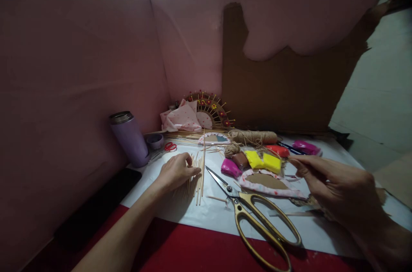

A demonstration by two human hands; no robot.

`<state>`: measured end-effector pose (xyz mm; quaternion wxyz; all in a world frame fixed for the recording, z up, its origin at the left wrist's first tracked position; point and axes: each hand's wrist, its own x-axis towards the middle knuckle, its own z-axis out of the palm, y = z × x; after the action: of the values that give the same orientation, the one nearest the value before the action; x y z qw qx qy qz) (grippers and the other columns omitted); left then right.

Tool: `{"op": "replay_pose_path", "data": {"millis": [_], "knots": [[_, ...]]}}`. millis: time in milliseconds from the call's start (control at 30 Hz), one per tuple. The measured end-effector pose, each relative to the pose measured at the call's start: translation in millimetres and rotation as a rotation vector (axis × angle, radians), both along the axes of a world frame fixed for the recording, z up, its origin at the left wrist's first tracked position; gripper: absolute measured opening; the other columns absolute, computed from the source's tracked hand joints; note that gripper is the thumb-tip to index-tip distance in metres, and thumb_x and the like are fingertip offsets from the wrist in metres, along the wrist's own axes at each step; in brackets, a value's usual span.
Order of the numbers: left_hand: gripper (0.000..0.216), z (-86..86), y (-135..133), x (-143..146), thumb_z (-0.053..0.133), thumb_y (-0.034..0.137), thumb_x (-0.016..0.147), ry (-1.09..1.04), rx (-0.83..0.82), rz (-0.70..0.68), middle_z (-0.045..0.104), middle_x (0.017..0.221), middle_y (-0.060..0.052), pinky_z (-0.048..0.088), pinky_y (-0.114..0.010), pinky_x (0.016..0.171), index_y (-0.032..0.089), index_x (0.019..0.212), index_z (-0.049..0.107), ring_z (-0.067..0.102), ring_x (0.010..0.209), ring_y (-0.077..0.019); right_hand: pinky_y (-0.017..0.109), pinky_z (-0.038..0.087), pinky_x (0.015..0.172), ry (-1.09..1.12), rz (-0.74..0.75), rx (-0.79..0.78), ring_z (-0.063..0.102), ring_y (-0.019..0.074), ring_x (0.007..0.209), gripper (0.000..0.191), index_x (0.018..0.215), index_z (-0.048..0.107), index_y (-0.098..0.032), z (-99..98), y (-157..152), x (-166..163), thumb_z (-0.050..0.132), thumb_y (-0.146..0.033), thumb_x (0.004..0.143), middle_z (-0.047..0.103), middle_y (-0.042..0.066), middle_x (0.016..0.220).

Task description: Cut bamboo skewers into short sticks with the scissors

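My left hand (pixel 178 171) lies over a loose bunch of thin bamboo sticks (pixel 199 179) on the white sheet. Its thumb and forefinger are apart, and the other fingers are partly hidden. My right hand (pixel 337 186) is raised at the right, thumb and forefinger pinched together; whatever is between them is too thin to make out. Between the hands lie large scissors (pixel 236 199) with gold handles, blades pointing up and left. Just beyond them is a cardboard half-oval (pixel 265 181) with a spotted cloth border.
A purple tumbler (pixel 130 139) and small red-handled scissors (pixel 170 146) are at the left. Yellow clay packets (pixel 272 163), a magenta packet (pixel 231 168) and a twine roll (pixel 252 137) lie farther back. A decorated fan-shaped piece (pixel 222 111) leans near the pink wall (pixel 193 49).
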<state>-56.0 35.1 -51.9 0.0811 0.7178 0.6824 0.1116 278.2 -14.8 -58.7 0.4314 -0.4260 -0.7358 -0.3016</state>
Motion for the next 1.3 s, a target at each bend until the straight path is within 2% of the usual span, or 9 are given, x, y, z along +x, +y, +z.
{"op": "replay_pose_path", "data": {"millis": [600, 1033, 1167, 1300], "knots": [[0.032, 2.8, -12, 11, 0.057, 0.049, 0.069, 0.066, 0.037, 0.006, 0.067, 0.085, -0.003, 0.033, -0.027, 0.058, 0.024, 0.088, 0.055, 0.060, 0.081, -0.0222, 0.025, 0.047, 0.058, -0.011, -0.032, -0.012, 0.068, 0.0173, 0.063, 0.022, 0.085, 0.070, -0.013, -0.9, -1, 1, 0.053, -0.027, 0.086, 0.073, 0.006, 0.075], [0.031, -0.1, -16, 16, 0.057, 0.049, 0.072, 0.079, 0.074, -0.021, 0.068, 0.085, -0.004, 0.037, -0.028, 0.062, 0.023, 0.088, 0.057, 0.061, 0.082, -0.0230, 0.024, 0.047, 0.057, 0.004, -0.026, -0.024, 0.067, 0.0170, 0.063, 0.022, 0.087, 0.069, -0.015, -4.3, 1, 2, 0.053, -0.030, 0.086, 0.072, 0.004, 0.075], [0.027, 3.7, -11, 12, 0.057, 0.047, 0.072, 0.057, 0.080, 0.031, 0.069, 0.086, -0.004, 0.038, -0.028, 0.062, 0.024, 0.087, 0.058, 0.061, 0.082, -0.0221, 0.025, 0.047, 0.056, 0.008, -0.025, -0.012, 0.067, 0.0172, 0.063, 0.022, 0.087, 0.069, -0.016, -5.5, 1, 3, 0.054, -0.031, 0.086, 0.072, 0.004, 0.074], [0.023, 16.2, 0, -4, 0.046, 0.039, 0.081, 0.050, 0.100, 0.145, 0.069, 0.090, -0.006, 0.040, -0.027, 0.067, 0.023, 0.089, 0.060, 0.062, 0.085, -0.0200, 0.025, 0.047, 0.056, 0.003, -0.040, -0.016, 0.067, 0.0175, 0.061, 0.020, 0.087, 0.070, -0.015, -5.7, 0, 4, 0.055, -0.029, 0.085, 0.073, 0.004, 0.074]]}}
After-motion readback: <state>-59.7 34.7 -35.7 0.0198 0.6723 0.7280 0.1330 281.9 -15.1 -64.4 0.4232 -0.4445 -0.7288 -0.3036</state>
